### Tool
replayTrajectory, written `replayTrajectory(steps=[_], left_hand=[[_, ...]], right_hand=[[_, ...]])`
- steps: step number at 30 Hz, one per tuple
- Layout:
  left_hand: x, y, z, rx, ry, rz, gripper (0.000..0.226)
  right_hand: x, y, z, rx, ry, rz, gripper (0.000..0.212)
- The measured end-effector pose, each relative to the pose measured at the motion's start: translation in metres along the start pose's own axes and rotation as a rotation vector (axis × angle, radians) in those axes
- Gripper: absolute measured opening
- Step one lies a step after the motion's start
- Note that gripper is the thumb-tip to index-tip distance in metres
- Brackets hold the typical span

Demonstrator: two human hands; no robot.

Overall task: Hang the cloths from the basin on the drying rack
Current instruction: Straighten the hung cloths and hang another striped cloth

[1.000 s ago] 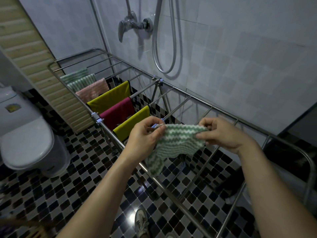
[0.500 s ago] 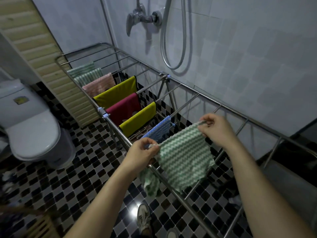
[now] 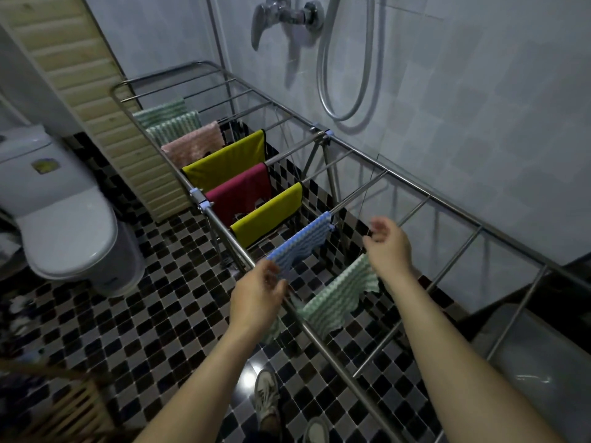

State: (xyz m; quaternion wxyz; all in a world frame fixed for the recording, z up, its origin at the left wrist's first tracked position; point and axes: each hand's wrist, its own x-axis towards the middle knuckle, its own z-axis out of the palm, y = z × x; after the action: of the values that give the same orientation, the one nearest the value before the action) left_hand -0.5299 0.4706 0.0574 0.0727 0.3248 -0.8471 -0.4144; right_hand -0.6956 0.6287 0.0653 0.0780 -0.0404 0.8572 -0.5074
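The drying rack (image 3: 407, 183) stands on the checkered tile floor (image 3: 144, 298), beside the tiled wall. Eight cloths hang over its crossbars in a row toward its near rail. From the far end: two green striped cloths (image 3: 161, 111), a pink cloth (image 3: 195, 145), a yellow cloth (image 3: 227, 163), a magenta cloth (image 3: 240, 190), a second yellow cloth (image 3: 267, 215), a blue striped cloth (image 3: 302, 241) and, nearest, a green-and-white cloth (image 3: 339, 292) with one corner drooping outside the near rail. A toilet (image 3: 64, 219) stands on the floor to the left.
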Motion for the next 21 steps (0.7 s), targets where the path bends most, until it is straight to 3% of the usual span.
replayTrajectory(steps=[3,6,11,16,21], left_hand=[[-0.009,0.006,0.005,0.213,-0.196,0.152,0.008],[-0.015,0.007,0.015,0.368,-0.219,0.25,0.01],[-0.015,0.009,0.022,0.445,-0.164,0.306,0.009],[-0.012,0.011,0.02,0.393,-0.11,0.314,0.014],[-0.009,0.01,0.019,0.387,-0.075,0.334,0.015]], right_hand=[[-0.003,0.028,-0.006,0.064,0.111,0.243,0.018],[-0.005,0.043,-0.004,0.142,-0.077,0.309,0.032],[-0.002,0.044,0.0,0.199,-0.1,0.256,0.027],[0.008,0.041,-0.001,-0.048,0.008,0.184,0.009],[0.016,0.033,-0.005,-0.209,0.066,0.051,0.009]])
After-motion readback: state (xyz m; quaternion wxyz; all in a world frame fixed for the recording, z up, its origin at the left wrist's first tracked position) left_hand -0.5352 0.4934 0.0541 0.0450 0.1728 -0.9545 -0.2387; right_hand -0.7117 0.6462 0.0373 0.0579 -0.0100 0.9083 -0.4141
